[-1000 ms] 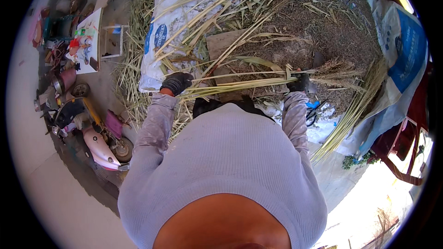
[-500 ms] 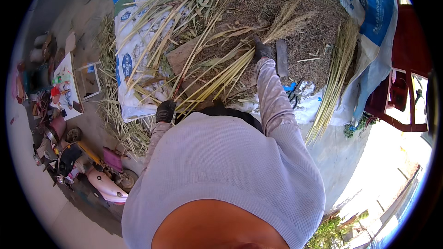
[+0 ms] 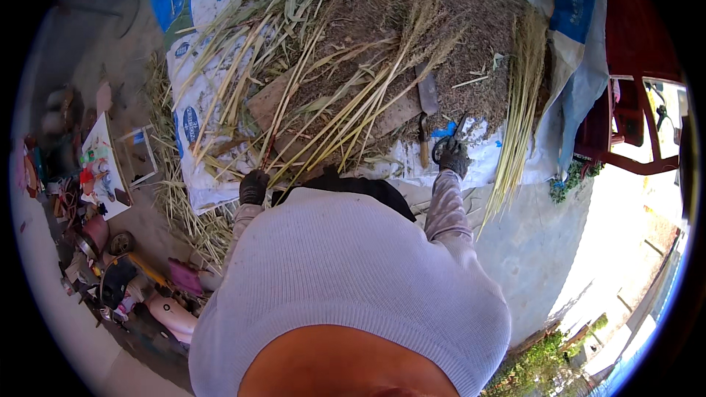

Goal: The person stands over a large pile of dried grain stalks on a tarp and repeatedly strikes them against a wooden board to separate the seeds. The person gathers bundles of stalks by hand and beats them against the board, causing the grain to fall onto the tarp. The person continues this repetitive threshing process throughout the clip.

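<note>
A person wears a pale lavender-grey ribbed knit sweater (image 3: 353, 254), its wide, banded neckline (image 3: 360, 316) at 6 o'clock. Mottled greyish sleeves (image 3: 449, 209) show at 10 and 2 o'clock; dark gloves (image 3: 454, 159) cover both hands. Black cloth (image 3: 386, 197) shows at 12 o'clock.

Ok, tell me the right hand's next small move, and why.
Probably close the right hand around the scissors and lift them slightly: the hand is right at their dark handles, and the left hand is by the lower ends of the stalks, though whether it grips them is hard to tell.
</note>
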Tool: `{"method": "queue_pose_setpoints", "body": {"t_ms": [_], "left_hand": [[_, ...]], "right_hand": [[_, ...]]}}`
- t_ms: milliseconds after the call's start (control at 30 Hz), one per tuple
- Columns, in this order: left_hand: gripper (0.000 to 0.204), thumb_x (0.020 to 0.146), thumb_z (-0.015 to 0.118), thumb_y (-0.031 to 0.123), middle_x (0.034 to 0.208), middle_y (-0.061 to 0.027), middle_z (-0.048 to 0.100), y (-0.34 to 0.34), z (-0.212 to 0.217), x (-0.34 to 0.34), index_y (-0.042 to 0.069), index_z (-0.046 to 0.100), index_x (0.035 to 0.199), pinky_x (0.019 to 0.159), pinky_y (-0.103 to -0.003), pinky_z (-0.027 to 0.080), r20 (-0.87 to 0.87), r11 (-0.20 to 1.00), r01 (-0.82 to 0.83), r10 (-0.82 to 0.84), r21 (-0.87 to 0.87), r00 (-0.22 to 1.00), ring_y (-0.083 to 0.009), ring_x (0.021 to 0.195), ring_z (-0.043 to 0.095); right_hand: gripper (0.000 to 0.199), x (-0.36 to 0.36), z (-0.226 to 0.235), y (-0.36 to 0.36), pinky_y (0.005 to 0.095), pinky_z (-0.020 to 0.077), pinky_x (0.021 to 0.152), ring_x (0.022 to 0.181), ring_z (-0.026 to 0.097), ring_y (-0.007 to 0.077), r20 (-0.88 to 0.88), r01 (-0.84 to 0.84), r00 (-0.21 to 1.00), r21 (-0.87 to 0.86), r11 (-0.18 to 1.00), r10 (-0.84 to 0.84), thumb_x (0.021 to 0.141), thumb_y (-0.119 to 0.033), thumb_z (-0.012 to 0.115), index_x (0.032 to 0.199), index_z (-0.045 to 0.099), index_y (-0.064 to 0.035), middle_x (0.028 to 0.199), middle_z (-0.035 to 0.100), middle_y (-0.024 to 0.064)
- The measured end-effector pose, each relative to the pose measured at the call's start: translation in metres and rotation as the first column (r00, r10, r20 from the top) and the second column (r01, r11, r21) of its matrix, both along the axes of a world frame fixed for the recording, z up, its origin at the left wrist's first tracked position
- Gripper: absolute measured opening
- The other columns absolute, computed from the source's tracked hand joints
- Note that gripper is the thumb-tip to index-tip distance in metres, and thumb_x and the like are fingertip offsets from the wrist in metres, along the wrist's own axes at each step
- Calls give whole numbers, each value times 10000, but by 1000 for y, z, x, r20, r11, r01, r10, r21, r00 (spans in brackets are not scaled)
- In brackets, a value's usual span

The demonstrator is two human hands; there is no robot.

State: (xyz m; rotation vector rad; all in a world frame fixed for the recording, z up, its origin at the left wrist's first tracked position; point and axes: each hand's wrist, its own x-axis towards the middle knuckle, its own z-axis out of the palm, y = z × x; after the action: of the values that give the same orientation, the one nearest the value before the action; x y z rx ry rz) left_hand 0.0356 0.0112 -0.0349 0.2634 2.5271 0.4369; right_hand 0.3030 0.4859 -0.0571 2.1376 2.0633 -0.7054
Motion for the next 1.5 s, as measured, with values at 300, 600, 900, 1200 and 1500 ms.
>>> {"method": "queue_pose_setpoints", "body": {"t_ms": [300, 600, 900, 1200, 1500], "left_hand": [[239, 699, 610, 263, 791, -166, 611, -9, 42, -4, 83, 604, 856, 694, -416, 453, -54, 998, 56, -58, -27, 997, -337, 779, 586], [251, 747, 595, 258, 892, -159, 606, -23, 61, -6, 76, 609, 919, 743, -415, 442, -160, 992, 127, -125, 5, 979, -334, 849, 566], [295, 778, 545, 240, 993, -172, 587, -16, 79, -14, 50, 595, 998, 812, -402, 422, -69, 959, 281, -278, 34, 958, -338, 926, 540], [293, 782, 536, 248, 999, -159, 595, -23, 67, -5, 57, 605, 995, 822, -400, 425, -37, 949, 302, -300, 88, 953, -334, 933, 544], [284, 759, 559, 237, 982, -164, 601, -26, 65, -11, 65, 620, 976, 814, -392, 434, -108, 936, 330, -318, 124, 942, -335, 924, 555]], "right_hand": [[331, 4, -41, -3, 419, 433, 793, 882, 569, 371, -136, -28, 990, 125, 992, 45, 742, -266, 556, 952, 558, -11, 923, 600, 214], [527, 20, -2, -90, 294, 361, 335, 410, 451, 154, -849, -158, 454, -375, 913, -270, 690, 6, 596, 1170, 414, -111, 670, 476, 30], [382, -96, 12, -292, 317, 444, 721, 827, 556, 208, -831, -915, 397, -327, 235, 389, 769, -292, 655, 1022, 523, -38, 901, 584, 132], [422, -156, 5, -337, 317, 442, 628, 712, 544, 188, -793, -829, 527, -402, 388, 306, 787, -369, 610, 1015, 515, -27, 795, 571, 102], [460, -162, 47, -310, 344, 449, 771, 889, 576, 263, -713, -873, 473, -296, 389, 518, 785, -383, 601, 1048, 526, -13, 942, 599, 174]]}}
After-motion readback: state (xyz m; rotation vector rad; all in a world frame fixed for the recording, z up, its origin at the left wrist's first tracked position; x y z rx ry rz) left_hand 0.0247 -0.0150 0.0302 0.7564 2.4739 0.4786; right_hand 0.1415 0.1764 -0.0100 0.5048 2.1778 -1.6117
